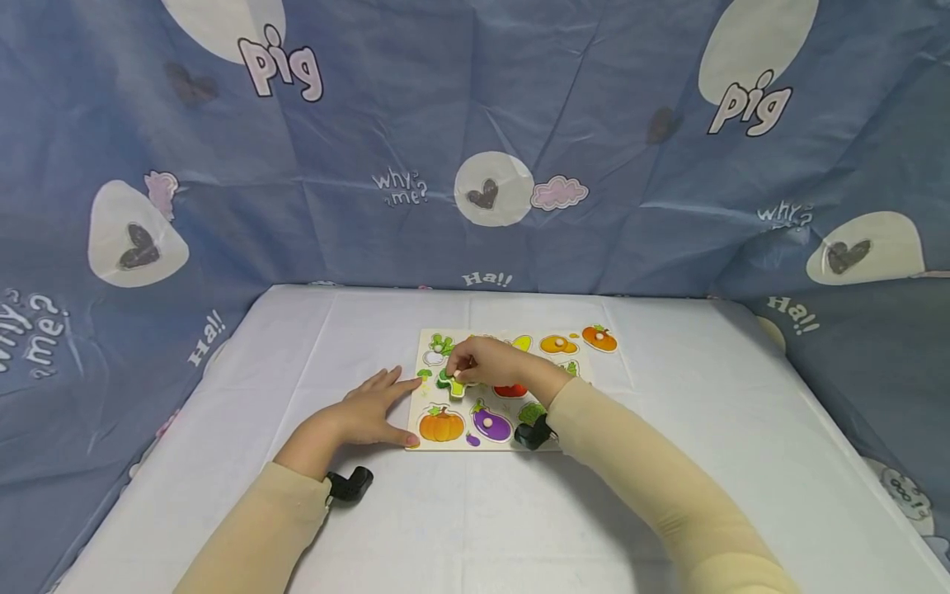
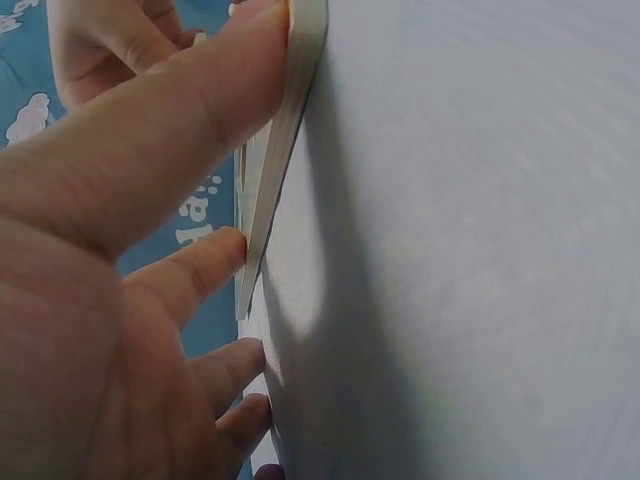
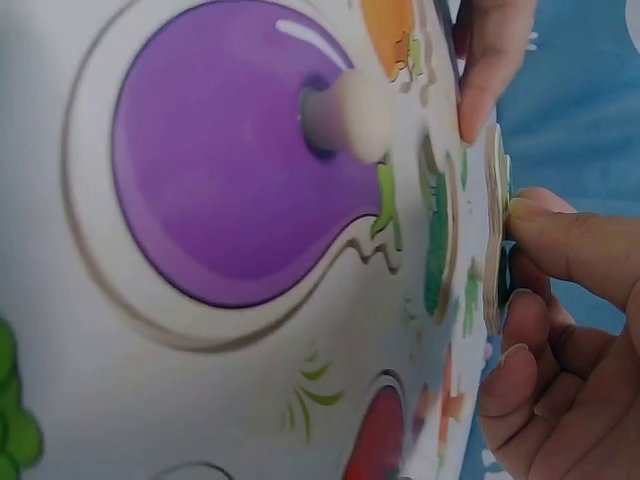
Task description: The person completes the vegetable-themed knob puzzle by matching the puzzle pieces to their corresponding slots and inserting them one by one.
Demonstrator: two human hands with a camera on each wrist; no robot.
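Note:
My right hand (image 1: 491,361) pinches a green broccoli puzzle piece (image 1: 454,388) between thumb and fingers, over the left part of a white wooden puzzle board (image 1: 417,401). In the right wrist view, the broccoli piece (image 3: 494,235) stands tilted, apart from the board's face, near a broccoli-coloured recess (image 3: 437,245). My left hand (image 1: 365,415) has its fingers spread at the board's left side. Its thumb (image 2: 215,110) presses the near left corner, and a fingertip touches the edge. The right forearm hides some of the board.
A purple eggplant piece (image 3: 230,160) with a wooden knob sits in the board. A pumpkin outline (image 1: 441,426) shows at the near left. One pumpkin piece (image 1: 599,338) lies by the far right corner. White cloth (image 1: 460,528) covers the table; a blue printed curtain (image 1: 416,99) hangs behind.

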